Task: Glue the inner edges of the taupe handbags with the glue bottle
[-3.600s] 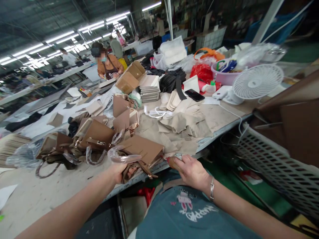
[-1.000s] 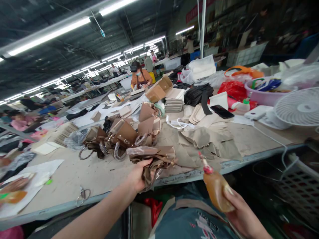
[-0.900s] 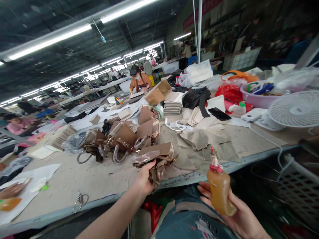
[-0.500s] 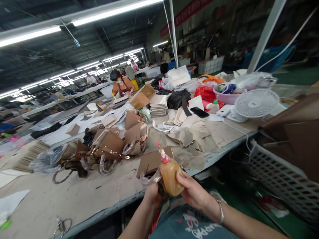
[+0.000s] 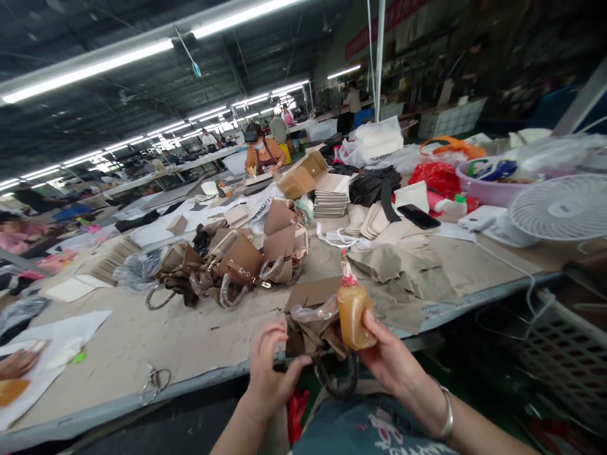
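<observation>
Amber bottle (image 5: 355,316) gripped by right hand (image 5: 392,360), left hand (image 5: 271,373), earlier clutching bag (image 5: 309,335), now spread

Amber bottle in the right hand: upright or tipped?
Roughly upright. The amber bottle is in the right hand, its red-tipped nozzle pointing up.

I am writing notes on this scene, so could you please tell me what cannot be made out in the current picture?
In the head view:
1. Part of the brown, flat-panelled handbag, hidden by the amber plastic squeeze bottle in the right hand.
2. The right rim of the round white plastic fan, cut off by the right edge.
3. Lettering on the long red banner, blurred and dim.
</observation>
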The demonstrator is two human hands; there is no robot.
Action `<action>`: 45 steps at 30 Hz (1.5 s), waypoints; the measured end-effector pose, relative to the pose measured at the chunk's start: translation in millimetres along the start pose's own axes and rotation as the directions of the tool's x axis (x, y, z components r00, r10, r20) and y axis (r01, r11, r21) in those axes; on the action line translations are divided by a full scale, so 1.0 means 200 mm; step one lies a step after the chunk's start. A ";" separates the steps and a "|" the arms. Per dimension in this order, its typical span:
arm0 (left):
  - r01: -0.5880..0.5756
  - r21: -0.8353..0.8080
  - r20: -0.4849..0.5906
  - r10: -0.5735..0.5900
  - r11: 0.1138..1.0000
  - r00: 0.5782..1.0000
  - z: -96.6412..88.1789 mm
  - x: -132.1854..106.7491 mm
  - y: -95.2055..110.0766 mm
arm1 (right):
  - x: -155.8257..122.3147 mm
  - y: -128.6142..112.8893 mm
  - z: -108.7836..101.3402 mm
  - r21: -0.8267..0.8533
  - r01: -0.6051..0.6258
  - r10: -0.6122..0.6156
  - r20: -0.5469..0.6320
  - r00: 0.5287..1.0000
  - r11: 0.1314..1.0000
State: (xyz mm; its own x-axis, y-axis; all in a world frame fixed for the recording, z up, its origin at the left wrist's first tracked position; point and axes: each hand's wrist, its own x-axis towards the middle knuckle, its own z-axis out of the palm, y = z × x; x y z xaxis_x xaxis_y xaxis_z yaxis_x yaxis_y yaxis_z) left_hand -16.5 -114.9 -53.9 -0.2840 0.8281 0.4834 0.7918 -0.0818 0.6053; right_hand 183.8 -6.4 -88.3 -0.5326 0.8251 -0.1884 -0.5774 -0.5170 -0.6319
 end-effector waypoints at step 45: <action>-0.595 0.223 0.399 0.484 0.772 0.778 0.17 0.60 0.08 | 0.04 -0.36 0.04 0.073 -0.063 0.052 0.152 0.987 0.995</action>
State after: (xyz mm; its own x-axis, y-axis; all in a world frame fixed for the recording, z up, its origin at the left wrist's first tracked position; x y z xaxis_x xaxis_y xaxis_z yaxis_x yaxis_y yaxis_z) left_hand -19.7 3.0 -8.3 0.3786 0.8264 0.4168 0.9010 -0.4321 0.0383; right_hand 215.7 36.1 -38.3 -0.6498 0.7529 -0.1040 -0.5862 -0.5835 -0.5620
